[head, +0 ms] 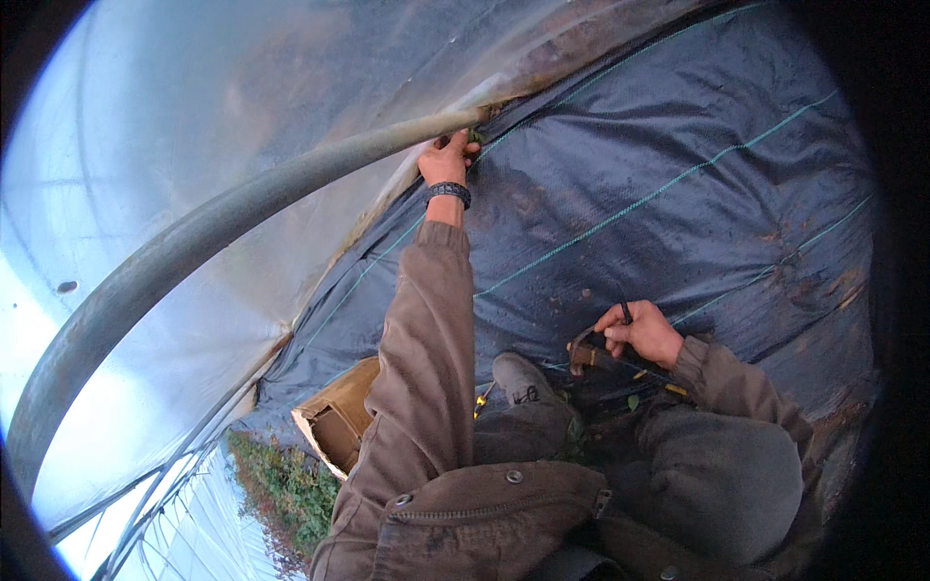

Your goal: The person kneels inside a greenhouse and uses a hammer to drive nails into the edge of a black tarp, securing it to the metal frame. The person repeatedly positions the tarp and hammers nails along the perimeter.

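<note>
My left hand (445,161) reaches to the foot of a grey metal hoop pipe (240,207), where it meets the ground sheet. Its fingers are bent beside a small tuft of green leaves (475,136); whether they grip it is hidden. Lower right, my right hand (643,335) grips a thin, dark-handled tool (626,312), whose full shape I cannot make out. Just below those fingers lies what looks like a hammer with a rusty head (581,357) and yellow marks along its dark handle (676,390). Black woven ground fabric (567,189) with green lines spreads under both hands.
Clear plastic sheeting (290,94) rises at the left behind the pipe. An open cardboard box (338,414) stands by my left sleeve. A yellow-and-black handled tool (480,404) lies beside my boot (523,378). Leafy plants (287,486) grow at lower left.
</note>
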The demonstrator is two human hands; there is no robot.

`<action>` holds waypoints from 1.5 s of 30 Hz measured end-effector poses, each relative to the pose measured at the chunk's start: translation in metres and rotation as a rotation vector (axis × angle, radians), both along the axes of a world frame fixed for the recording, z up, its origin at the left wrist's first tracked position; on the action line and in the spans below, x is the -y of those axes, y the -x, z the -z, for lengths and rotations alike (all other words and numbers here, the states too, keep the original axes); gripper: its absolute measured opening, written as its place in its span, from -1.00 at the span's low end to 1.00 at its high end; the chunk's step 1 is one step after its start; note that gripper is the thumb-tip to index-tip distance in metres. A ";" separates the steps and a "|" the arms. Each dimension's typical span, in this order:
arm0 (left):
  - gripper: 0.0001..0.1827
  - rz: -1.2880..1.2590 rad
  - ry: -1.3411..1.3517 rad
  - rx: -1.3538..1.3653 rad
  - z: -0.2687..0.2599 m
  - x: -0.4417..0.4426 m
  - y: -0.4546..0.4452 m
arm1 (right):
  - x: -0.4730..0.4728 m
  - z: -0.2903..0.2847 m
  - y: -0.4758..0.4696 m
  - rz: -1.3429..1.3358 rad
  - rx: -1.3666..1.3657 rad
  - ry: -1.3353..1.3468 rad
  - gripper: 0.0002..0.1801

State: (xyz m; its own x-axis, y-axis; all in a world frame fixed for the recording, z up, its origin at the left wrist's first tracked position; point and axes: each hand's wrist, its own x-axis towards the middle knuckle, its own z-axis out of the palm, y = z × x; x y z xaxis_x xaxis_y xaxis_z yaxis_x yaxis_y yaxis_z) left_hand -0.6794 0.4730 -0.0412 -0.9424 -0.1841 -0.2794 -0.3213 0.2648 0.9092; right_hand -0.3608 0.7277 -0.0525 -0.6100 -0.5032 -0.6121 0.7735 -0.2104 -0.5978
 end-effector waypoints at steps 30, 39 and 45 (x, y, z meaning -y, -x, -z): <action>-0.62 -0.133 0.845 -0.200 0.003 -0.013 0.004 | -0.004 -0.002 0.008 0.027 0.000 -0.023 -0.85; -0.44 -0.132 0.273 0.139 0.011 -0.002 0.042 | -0.005 -0.002 0.008 0.039 0.004 0.005 -0.85; -0.75 -0.424 -0.598 0.029 0.009 -0.008 0.014 | -0.005 -0.004 0.012 0.009 -0.020 -0.008 -0.85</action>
